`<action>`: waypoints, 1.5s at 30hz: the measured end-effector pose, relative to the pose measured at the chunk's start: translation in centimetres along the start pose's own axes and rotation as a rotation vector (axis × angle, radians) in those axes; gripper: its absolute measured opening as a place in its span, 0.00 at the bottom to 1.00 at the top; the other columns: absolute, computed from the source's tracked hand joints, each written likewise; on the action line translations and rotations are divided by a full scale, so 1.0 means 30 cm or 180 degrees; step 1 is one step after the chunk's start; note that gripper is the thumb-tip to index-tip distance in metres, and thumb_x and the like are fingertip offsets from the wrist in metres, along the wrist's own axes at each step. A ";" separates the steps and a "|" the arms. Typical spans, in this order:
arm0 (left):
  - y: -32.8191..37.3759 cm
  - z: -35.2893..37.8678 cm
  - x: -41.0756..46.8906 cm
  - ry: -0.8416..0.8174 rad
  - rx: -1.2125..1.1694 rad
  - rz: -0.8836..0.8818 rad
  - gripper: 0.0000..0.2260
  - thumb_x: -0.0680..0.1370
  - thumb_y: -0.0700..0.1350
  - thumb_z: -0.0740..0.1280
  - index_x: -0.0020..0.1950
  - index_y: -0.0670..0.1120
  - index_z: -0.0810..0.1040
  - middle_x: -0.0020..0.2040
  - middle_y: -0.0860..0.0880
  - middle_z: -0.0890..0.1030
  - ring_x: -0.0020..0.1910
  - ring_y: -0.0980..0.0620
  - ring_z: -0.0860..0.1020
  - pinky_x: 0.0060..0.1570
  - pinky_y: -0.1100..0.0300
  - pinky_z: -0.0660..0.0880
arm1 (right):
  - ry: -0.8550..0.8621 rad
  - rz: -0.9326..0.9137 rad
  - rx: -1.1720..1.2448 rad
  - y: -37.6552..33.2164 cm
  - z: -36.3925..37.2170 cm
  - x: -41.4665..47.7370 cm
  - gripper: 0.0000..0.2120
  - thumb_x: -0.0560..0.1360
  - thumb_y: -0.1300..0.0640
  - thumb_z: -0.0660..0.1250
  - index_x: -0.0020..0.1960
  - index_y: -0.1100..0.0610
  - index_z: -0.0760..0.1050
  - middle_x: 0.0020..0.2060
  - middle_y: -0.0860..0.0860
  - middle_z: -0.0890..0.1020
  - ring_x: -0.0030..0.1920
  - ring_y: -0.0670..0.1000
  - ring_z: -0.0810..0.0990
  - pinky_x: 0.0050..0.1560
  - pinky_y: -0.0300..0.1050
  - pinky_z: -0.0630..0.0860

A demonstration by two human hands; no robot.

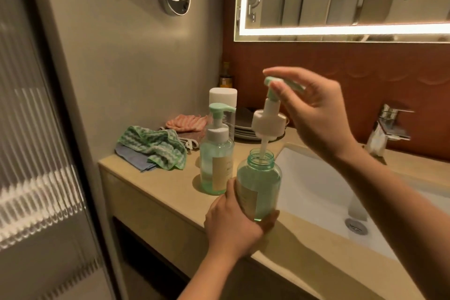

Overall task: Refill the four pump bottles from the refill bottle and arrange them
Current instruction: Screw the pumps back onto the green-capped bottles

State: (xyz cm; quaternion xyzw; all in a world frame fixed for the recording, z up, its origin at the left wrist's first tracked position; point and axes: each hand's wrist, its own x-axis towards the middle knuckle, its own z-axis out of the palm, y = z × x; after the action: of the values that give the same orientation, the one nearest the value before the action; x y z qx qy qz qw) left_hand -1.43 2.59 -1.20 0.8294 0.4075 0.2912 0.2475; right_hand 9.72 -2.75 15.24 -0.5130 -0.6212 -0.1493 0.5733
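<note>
An open green pump bottle (261, 185), holding clear liquid, stands at the counter's front edge. My left hand (233, 224) grips its lower part. Above its mouth, my right hand (314, 114) pinches the green head of a white pump top (267, 122), and the pump's tube dips into the bottle's neck. To the left stands a second green pump bottle (215, 153) with its pump on. Behind that one is a tall clear bottle with a white cap (223, 102).
A green striped cloth over a blue one (152, 146) and a pink cloth (186, 122) lie at the counter's left. Stacked dark plates (243, 126) sit at the back. The white sink basin (319, 187) and chrome tap (389, 126) are on the right.
</note>
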 end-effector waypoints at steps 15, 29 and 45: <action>-0.011 0.019 0.002 0.0162 -0.0112 0.0040 0.48 0.56 0.77 0.57 0.70 0.56 0.51 0.60 0.53 0.75 0.59 0.49 0.74 0.59 0.55 0.69 | -0.0725 0.0100 0.0550 0.095 0.045 -0.100 0.12 0.76 0.53 0.64 0.57 0.56 0.74 0.53 0.45 0.80 0.56 0.43 0.78 0.54 0.34 0.73; 0.000 0.011 -0.008 0.0209 -0.0176 -0.0044 0.47 0.53 0.76 0.54 0.68 0.58 0.52 0.57 0.54 0.77 0.57 0.49 0.75 0.56 0.55 0.69 | -0.2220 0.1212 0.0819 0.135 0.051 -0.122 0.16 0.71 0.42 0.66 0.55 0.47 0.74 0.53 0.42 0.79 0.55 0.42 0.77 0.55 0.40 0.75; -0.006 0.020 0.000 0.0136 -0.0124 -0.0099 0.49 0.58 0.71 0.62 0.73 0.54 0.49 0.60 0.53 0.75 0.61 0.50 0.73 0.59 0.56 0.66 | -0.2118 0.1143 0.1013 0.109 0.065 -0.145 0.11 0.69 0.47 0.61 0.49 0.50 0.73 0.47 0.48 0.76 0.46 0.38 0.76 0.45 0.30 0.73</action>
State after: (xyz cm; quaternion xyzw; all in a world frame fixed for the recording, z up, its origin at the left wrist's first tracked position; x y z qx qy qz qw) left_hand -1.12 2.56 -1.74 0.8115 0.4198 0.3129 0.2594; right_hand 10.48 -1.86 9.58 -0.5385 -0.6887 0.2251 0.4302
